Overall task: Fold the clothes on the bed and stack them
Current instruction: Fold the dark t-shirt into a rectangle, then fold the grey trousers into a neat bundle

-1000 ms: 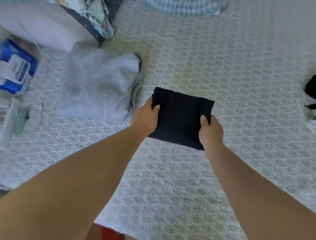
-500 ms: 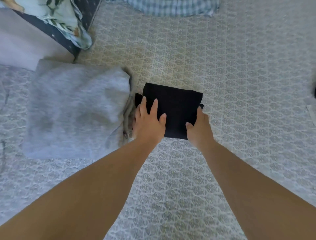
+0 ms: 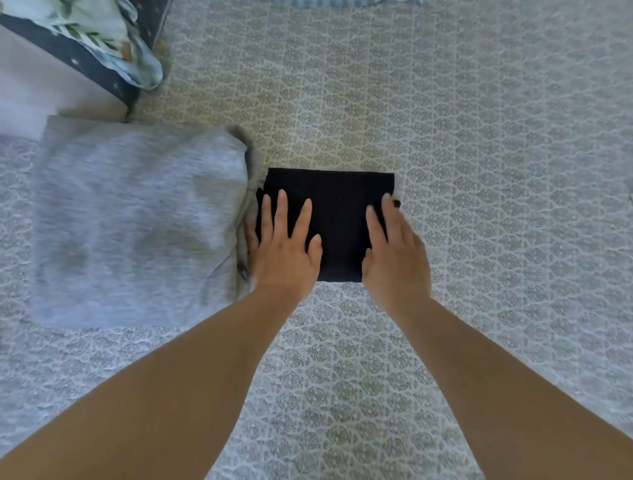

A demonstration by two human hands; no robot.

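A small black garment (image 3: 337,198), folded into a square, lies flat on the patterned bedspread (image 3: 479,171). My left hand (image 3: 284,246) rests on its left part with straight, spread fingers. My right hand (image 3: 394,253) lies flat on its right edge, fingers straight. Just to the left, touching the black square's side, sits a folded grey garment (image 3: 137,219), larger and thicker.
A floral, dark-edged cloth (image 3: 113,44) lies over a pale pillow (image 3: 41,89) at the top left. A strip of checked blue fabric (image 3: 342,2) shows at the top edge. Bedspread stretches to the right and toward me.
Both hands went from gripping the black garment's edges to lying flat on it. The garment now sits next to the grey one, and the view has shifted left.
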